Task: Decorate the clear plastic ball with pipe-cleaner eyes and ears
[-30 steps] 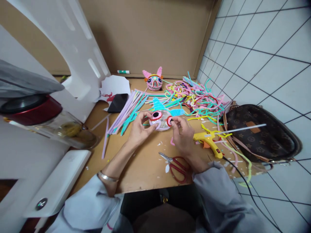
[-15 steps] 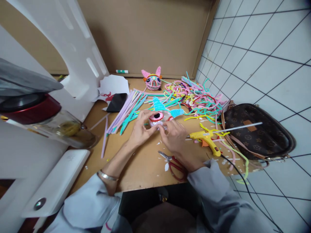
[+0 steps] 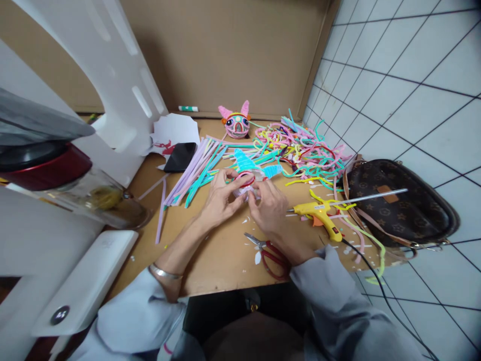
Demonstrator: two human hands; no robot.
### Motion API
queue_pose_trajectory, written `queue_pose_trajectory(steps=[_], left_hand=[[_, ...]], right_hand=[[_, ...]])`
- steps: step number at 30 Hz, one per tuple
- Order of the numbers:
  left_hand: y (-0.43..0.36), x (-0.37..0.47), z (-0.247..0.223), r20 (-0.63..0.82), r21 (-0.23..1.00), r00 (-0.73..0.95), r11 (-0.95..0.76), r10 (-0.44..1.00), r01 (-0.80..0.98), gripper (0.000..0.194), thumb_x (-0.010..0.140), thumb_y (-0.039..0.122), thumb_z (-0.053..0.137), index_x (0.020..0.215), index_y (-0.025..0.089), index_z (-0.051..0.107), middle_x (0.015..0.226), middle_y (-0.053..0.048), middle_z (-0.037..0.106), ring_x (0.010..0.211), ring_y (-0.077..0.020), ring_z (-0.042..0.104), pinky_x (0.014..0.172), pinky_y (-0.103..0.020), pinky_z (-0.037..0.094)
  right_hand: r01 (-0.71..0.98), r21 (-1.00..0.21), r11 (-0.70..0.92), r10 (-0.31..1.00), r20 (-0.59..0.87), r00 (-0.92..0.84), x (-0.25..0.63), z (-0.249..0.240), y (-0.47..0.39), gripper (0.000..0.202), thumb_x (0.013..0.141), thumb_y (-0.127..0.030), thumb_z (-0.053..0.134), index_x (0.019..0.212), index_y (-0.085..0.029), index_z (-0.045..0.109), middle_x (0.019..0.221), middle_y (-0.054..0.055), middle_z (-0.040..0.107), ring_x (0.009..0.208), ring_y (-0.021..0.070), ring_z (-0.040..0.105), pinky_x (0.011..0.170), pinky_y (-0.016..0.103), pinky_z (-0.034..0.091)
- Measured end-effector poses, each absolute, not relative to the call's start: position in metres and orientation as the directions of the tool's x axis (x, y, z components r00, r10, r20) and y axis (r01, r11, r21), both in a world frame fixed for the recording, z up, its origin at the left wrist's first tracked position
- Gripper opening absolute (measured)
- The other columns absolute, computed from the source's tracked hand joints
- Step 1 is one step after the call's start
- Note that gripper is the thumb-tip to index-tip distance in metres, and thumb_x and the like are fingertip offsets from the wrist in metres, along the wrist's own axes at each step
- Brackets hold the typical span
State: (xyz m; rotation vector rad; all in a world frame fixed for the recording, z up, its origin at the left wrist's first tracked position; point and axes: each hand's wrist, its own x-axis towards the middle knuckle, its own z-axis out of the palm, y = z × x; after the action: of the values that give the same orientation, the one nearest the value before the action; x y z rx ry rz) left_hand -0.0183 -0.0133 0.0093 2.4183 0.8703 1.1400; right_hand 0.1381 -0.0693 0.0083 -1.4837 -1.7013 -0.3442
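Note:
A small craft head point(image 3: 245, 190) with two bright blue ears and pink and red trim is held between both hands above the middle of the table. My left hand point(image 3: 222, 196) grips its left side, the thumb lying across the front. On the right side, the bent fingers of my right hand point(image 3: 267, 204) press on its lower edge; the fingers hide part of it. Behind, a finished-looking pink-eared head point(image 3: 237, 125) stands upright. Red-handled scissors point(image 3: 273, 259) lie just below my right hand. A yellow glue gun point(image 3: 319, 214) rests to its right.
Straight pipe cleaners point(image 3: 193, 173) lie left of the hands, a tangled heap point(image 3: 304, 150) at the back right. A phone point(image 3: 181, 157) rests on the left, a brown handbag point(image 3: 400, 203) on the right. A glass jar point(image 3: 108, 195) and white case point(image 3: 90, 281) flank the table's left edge.
My left thumb has moved up and across the front of the craft head, covering its dark eye. My right fingers have shifted slightly at its lower edge.

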Motion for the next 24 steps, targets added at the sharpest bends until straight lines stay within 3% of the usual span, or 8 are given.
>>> queue_pose_trajectory(steps=[7,12,17,21,24], left_hand=[[-0.012,-0.023,0.015,0.548,0.396,0.569,-0.789,0.613,0.469,0.052,0.095,0.036,0.054,0.147,0.029,0.054,0.119,-0.01,0.051,0.111,-0.0286,0.048,0.1,-0.048,0.038],[-0.014,-0.024,0.02,0.505,0.348,0.59,-0.774,0.63,0.529,0.055,0.091,0.034,0.055,0.145,0.033,0.056,0.124,-0.011,0.051,0.113,-0.0309,0.047,0.098,-0.05,0.039],[-0.012,-0.027,0.02,0.535,0.367,0.565,-0.775,0.628,0.515,0.059,0.082,0.036,0.062,0.14,0.025,0.061,0.141,-0.014,0.045,0.128,-0.0368,0.043,0.108,-0.055,0.037],[-0.011,-0.028,0.021,0.543,0.411,0.567,-0.785,0.62,0.464,0.057,0.082,0.032,0.06,0.138,0.025,0.06,0.143,-0.012,0.047,0.127,-0.0335,0.046,0.111,-0.053,0.037],[-0.014,-0.028,0.023,0.541,0.451,0.569,-0.784,0.62,0.426,0.052,0.087,0.029,0.054,0.139,0.025,0.06,0.14,-0.011,0.05,0.127,-0.031,0.047,0.112,-0.051,0.037]], right_hand=[[0.913,-0.26,0.315,0.694,0.719,-0.035,0.136,0.01,-0.068,0.016,0.095,-0.018,0.048,0.091,-0.021,0.063,0.088,0.008,0.069,0.081,0.0214,0.061,0.07,0.032,0.042],[0.894,-0.276,0.352,0.709,0.702,-0.063,0.138,0.013,-0.069,0.021,0.097,-0.017,0.044,0.094,-0.02,0.064,0.089,0.009,0.068,0.082,0.0214,0.06,0.071,0.032,0.044],[0.82,-0.416,0.394,0.732,0.682,-0.006,0.154,0.021,-0.068,0.019,0.098,-0.024,0.047,0.086,-0.023,0.061,0.089,0.007,0.067,0.085,0.0218,0.061,0.077,0.034,0.046],[0.73,-0.542,0.415,0.763,0.645,0.045,0.168,0.03,-0.065,0.016,0.095,-0.027,0.052,0.081,-0.023,0.06,0.083,0.003,0.067,0.078,0.0198,0.06,0.076,0.033,0.047],[0.719,-0.557,0.416,0.794,0.607,0.011,0.172,0.038,-0.063,0.015,0.093,-0.026,0.055,0.08,-0.023,0.062,0.08,0.002,0.068,0.075,0.0188,0.06,0.074,0.032,0.045]])
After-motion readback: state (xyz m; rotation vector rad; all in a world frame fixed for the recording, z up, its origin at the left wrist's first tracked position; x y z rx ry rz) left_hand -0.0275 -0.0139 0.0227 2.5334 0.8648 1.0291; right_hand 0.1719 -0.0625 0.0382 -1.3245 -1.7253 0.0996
